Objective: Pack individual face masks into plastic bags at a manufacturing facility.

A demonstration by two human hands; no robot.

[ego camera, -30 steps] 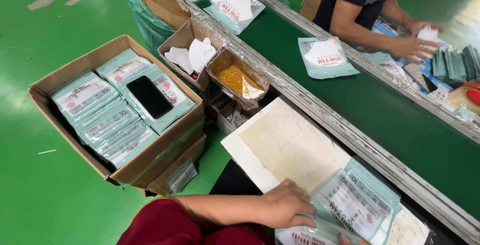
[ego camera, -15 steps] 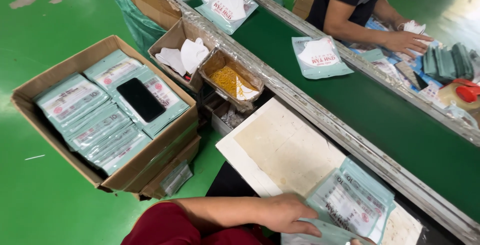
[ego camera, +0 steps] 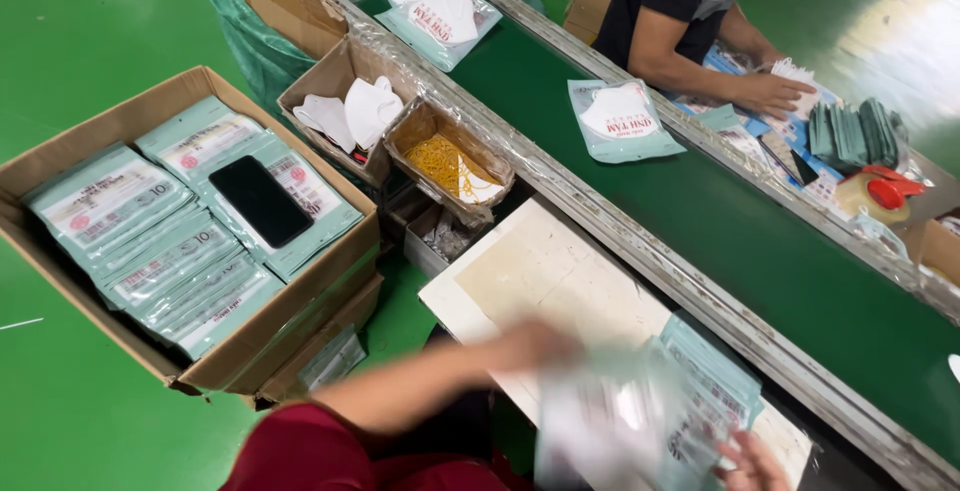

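Lifted now, left hand blurs over the cream board; right hand fingers grasp a packet.

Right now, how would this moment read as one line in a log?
left hand: blurred, over pale board | right hand: on clear pouch | pouch stack: beside | conveyor belt: one packet

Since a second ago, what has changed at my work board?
Your left hand, which rested on the pouch stack, has lifted and is swinging a pouch leftward, blurred. The right hand has come into view at the stack. The carton, phone and belt look unchanged.
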